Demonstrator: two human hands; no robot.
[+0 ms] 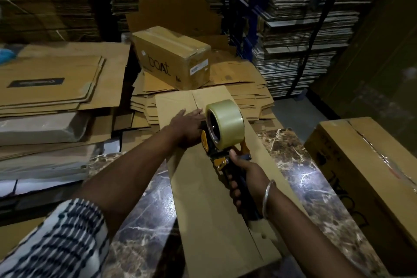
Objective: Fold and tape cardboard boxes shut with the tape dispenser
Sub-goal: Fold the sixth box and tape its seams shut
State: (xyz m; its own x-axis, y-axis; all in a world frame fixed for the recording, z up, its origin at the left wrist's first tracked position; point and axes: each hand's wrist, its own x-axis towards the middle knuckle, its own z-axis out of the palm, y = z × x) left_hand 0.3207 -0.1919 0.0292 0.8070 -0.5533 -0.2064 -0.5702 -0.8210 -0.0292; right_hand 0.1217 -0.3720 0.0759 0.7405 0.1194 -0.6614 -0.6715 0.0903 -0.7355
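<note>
The right hand (244, 184) is curled tight round the dark handle of the tape dispenser (222, 136), its yellow-and-black frame carrying a fat roll of clear tape. At ten o'clock from it the left hand (188, 123) lies flat, fingers spread, pressing the long cardboard box (203, 187) on the marbled table (300, 176). At twelve o'clock, well apart, a taped box (173, 56) reads "boAt". Flattened corrugated sheets (56, 83) are stacked at ten o'clock.

Packing warehouse: flattened carton stacks (300, 29) on racks, loose flat cartons (52, 83), taped box (173, 56).
</note>
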